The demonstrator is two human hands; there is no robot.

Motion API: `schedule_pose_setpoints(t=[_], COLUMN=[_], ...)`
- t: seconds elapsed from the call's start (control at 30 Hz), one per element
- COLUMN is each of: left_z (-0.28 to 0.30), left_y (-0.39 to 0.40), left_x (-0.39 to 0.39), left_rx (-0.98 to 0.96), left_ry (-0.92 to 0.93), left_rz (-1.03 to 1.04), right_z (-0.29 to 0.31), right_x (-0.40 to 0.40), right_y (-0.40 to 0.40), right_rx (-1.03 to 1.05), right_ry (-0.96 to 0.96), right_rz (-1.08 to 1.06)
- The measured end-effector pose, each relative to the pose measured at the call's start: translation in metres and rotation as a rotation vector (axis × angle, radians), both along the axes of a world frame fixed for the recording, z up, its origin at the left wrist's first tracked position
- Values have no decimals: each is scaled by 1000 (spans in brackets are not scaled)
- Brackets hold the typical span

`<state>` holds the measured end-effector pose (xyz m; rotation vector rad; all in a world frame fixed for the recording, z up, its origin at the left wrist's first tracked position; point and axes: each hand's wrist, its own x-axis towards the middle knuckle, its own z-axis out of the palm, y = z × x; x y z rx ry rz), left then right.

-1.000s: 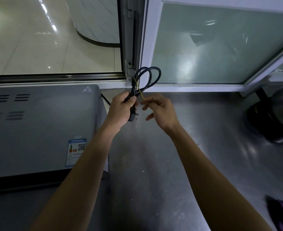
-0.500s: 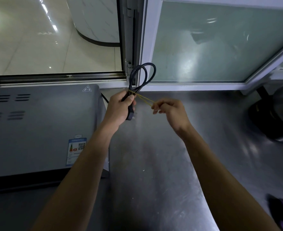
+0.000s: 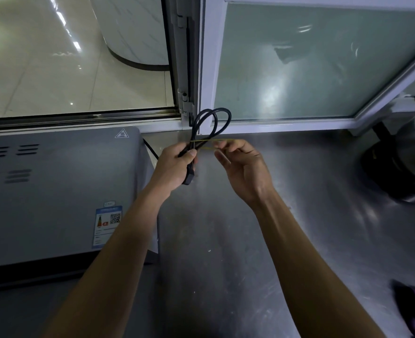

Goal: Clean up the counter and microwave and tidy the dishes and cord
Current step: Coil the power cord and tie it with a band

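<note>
Cord (image 3: 211, 123) loops at frame centre sit gripped in the left hand (image 3: 177, 162); right hand (image 3: 243, 167) fingers pinch a stretched rubber band (image 3: 210, 141), which could snap free or loosen the coil.

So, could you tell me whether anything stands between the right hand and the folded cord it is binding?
Nothing visible does. Only the yellow rubber band spans the gap from the right hand to the cord, which the left hand grips.

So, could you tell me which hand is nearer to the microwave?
Left. The left hand holds the coiled cord just past the microwave's right edge; the right hand is farther right, over the counter.
</note>
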<state>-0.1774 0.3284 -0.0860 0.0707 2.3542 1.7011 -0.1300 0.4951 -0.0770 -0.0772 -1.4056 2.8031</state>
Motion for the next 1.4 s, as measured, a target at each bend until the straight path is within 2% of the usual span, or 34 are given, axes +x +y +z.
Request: schedule_pose_setpoints(t=[0.13, 0.57, 0.7, 0.93, 1.13, 1.27, 1.4], left_z=[1, 4, 1, 0, -2, 1, 3], left_y=[1, 5, 4, 13, 16, 15, 13], left_x=[2, 8, 8, 16, 23, 27, 28], left_rx=[-2, -23, -25, -69, -106, -129, -171], left_ry=[-1, 8, 6, 94, 183, 226, 246], left_rz=[-7, -52, -58, -40, -51, -104, -138], right_z=[-1, 9, 11, 5, -4, -7, 3], right_x=[-3, 2, 3, 8, 6, 3, 1], right_y=[-5, -6, -7, -15, -14, -6, 10], right_rx=[12, 60, 72, -95, -221, -162, 9], right_ry=[33, -73, -73, -206, -351, -421, -399], right_rz=[-31, -28, -91, -349, -444, -438, -350])
